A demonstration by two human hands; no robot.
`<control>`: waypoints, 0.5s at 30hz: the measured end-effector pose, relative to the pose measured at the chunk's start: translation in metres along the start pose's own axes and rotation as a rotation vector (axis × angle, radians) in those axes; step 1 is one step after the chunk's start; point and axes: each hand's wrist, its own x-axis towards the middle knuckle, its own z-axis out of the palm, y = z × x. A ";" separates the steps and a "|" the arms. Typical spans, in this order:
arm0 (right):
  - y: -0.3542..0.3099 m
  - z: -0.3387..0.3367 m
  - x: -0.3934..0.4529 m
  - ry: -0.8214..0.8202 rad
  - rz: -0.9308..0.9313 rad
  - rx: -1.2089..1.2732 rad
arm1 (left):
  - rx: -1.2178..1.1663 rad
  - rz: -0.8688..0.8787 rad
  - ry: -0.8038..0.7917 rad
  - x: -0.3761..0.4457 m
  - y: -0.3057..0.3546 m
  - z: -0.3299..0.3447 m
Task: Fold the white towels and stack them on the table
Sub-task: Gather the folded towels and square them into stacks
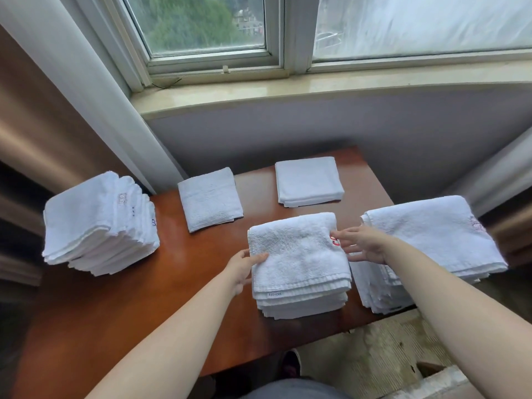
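Presently we see five lots of white towels on the brown table point(178, 298) under the window point(207, 30). At centre front sits the middle stack point(300, 266) of folded towels. The left hand point(244, 267) is on its left edge, thumb curled over the top towel and pinching it, the other fingers hidden below. The right hand point(361, 244) has straight, spread fingers, tips touching the stack's right edge beside a red mark. Just to the right lies the wide pile point(431, 243), overhanging the table's front edge. At far left stands the tall stack point(98, 223), slightly fanned. Behind lie a single folded towel point(210, 198) and a small folded pile point(309, 181), well apart from each other.
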 end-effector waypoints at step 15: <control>-0.003 0.012 0.005 -0.167 0.206 -0.052 | 0.078 -0.202 -0.108 0.004 0.006 -0.018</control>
